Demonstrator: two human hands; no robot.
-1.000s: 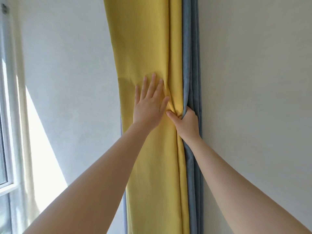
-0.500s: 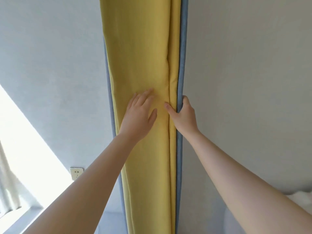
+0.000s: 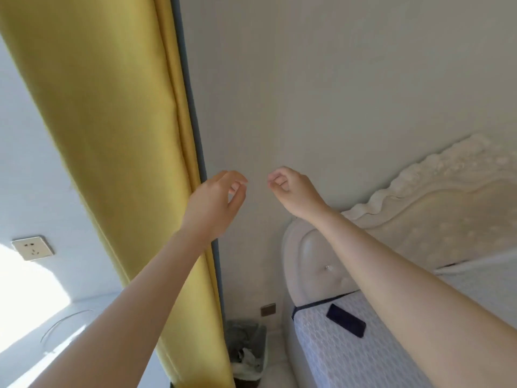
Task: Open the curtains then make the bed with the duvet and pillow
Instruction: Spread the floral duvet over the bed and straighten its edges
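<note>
In the foreground, hands: the left hand (image 3: 215, 204) and right hand (image 3: 293, 193) are raised with fingers loosely curled, nothing held.
Mid-distance, bed: the mattress (image 3: 372, 357) lies bare, a dark phone (image 3: 346, 324) resting on it; no duvet or pillow is seen.
Beyond, curtain: the yellow curtain (image 3: 112, 130) is gathered against the wall.
Step advice: the phone should be cleared before the duvet is spread.
Writing: none can be read.

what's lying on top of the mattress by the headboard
A dark flat phone-like object lies on the patterned mattress near the headboard. No duvet or pillow shows there; the right arm covers part of the bed.
</note>
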